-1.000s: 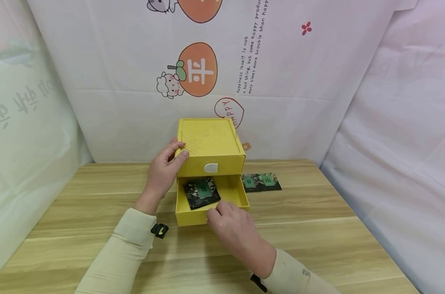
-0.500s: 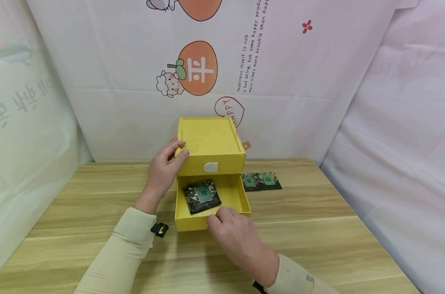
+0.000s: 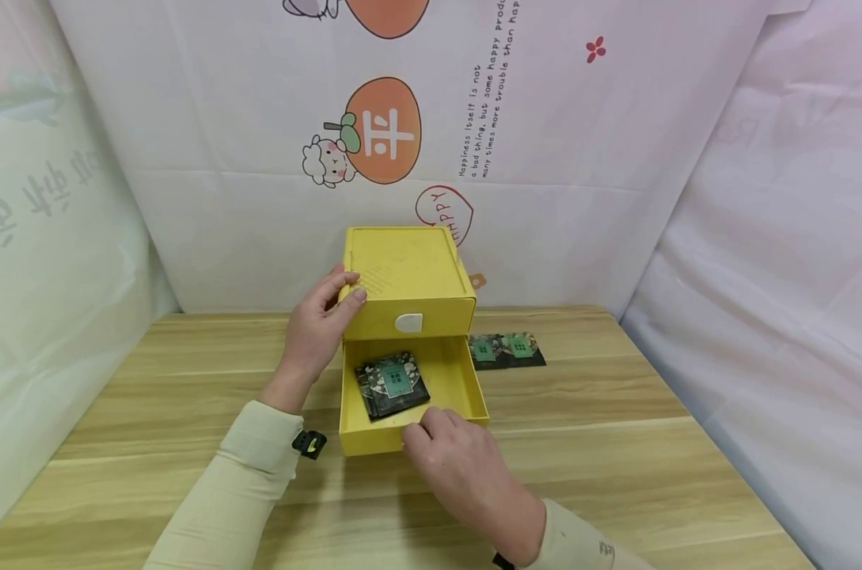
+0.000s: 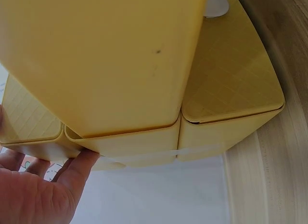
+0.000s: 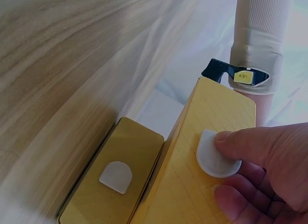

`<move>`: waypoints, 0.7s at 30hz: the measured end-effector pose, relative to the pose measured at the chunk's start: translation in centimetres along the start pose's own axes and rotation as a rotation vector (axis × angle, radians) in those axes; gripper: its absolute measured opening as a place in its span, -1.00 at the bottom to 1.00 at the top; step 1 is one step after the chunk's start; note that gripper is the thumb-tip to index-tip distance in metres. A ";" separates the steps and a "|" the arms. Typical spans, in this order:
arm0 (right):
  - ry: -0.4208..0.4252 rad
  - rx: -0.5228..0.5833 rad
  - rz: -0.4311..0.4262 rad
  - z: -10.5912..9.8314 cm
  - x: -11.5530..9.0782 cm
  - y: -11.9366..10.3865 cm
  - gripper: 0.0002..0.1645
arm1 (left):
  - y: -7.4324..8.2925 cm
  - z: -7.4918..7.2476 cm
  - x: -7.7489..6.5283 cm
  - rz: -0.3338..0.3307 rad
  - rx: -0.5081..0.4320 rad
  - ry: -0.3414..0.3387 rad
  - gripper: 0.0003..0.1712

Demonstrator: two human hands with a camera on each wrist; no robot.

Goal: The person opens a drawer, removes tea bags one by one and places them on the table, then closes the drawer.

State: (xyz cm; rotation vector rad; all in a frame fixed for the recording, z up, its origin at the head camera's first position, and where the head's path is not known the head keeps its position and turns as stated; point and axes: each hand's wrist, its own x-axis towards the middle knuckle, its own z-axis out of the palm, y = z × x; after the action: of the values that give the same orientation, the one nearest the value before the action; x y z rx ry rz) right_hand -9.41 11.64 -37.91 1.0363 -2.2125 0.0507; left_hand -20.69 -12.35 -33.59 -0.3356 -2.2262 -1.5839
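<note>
On the wood-grained desk (image 3: 609, 443), a yellow box's (image 3: 411, 263) middle drawer (image 3: 370, 443) is already well out, packets (image 3: 396, 388) untouched inside, the left hand (image 3: 318, 324) resting straight-fingered against the box, the right hand (image 3: 466, 467) pinching the white tab (image 5: 211, 159).

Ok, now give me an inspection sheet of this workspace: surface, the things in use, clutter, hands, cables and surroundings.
Surface: wood-grain table; no spills seen.
Things in use: yellow drawer unit; its middle drawer is open, with dark green-labelled packets inside, count unclear; the drawers above and below are closed.
Clutter: dark pieces showing two green labels on the table, right of the unit.
Left hand: rests against the unit's upper left edge.
Right hand: pinches the open drawer's white tab.
Cables: nothing seen.
Surroundings: printed white cloth behind; pale cloth at both sides.
</note>
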 end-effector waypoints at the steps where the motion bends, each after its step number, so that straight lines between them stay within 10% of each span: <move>1: -0.008 -0.003 -0.001 -0.1 0.0 0.0 -0.78 | 0.0 0.0 0.0 0.000 0.001 -0.001 -0.42; 21: -0.114 0.017 0.013 -0.9 -0.7 -0.6 -0.82 | 0.0 0.1 0.1 0.007 0.002 0.013 -0.44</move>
State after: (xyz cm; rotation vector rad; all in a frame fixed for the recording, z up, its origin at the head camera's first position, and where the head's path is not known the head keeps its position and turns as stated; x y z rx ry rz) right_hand -8.14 11.98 -37.80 1.0572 -2.3256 0.0166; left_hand -20.82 -12.29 -33.59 -0.3315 -2.2138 -1.5756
